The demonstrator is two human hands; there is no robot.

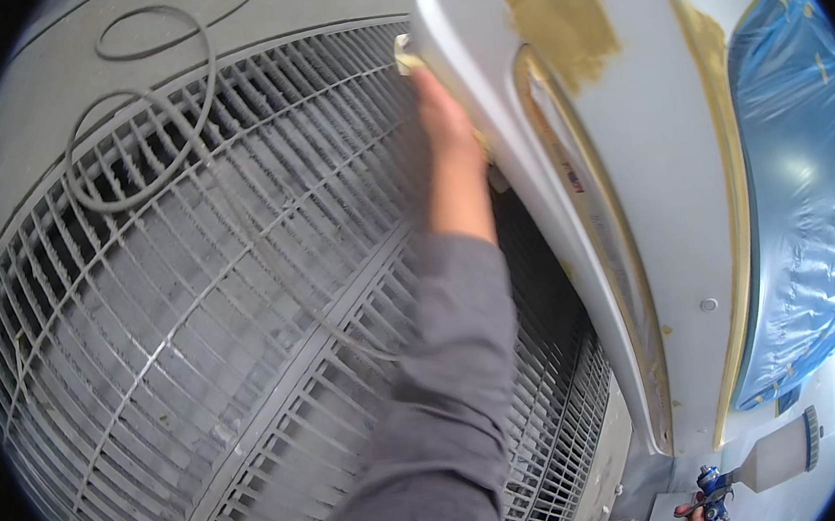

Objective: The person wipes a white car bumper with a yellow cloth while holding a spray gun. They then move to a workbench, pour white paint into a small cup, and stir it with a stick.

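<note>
My left hand (446, 122), slightly blurred, reaches up along the outer edge of a white and grey primed car bumper (672, 236). Crumpled pale yellow cloth (405, 56) shows at its fingertips, and a bit more peeks out beside the palm; the fingers are partly hidden against the bumper's edge. At the lower right, my right hand (697, 520) is closed round the handle of a blue and silver spray gun (713, 493). A translucent white paint cup (778, 454) with a dark lid sits on the gun, tilted sideways.
Tan filler patches (564, 25) mark the bumper, and a long masked slot (580, 174) runs along it. Blue plastic film (813, 192) covers the part at the right. Dusty floor grating (160, 356) spreads at the left, with a looped grey hose (210, 90) lying across it.
</note>
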